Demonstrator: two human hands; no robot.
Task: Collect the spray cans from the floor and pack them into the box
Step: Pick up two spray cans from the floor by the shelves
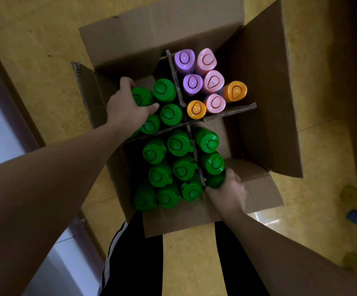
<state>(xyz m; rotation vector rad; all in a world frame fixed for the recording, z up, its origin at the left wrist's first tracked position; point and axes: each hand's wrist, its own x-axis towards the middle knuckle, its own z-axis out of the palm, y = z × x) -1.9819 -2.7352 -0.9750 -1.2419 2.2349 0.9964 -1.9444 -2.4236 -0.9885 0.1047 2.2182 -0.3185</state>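
Looking down through the head camera, I had the box (260, 86) below me, its cardboard divider (228, 113) splitting it into four cells. My left hand (126, 108) curled round the far-left green can (141, 97). My right hand (230, 194) gripped the near-right green can (215, 180). I judged both cans were being seated. Next, each needed pressing down upright among its neighbours, then releasing.

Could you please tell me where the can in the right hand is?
Head view: the green can in the right hand is in the near right compartment of the box, the nearest of three there.
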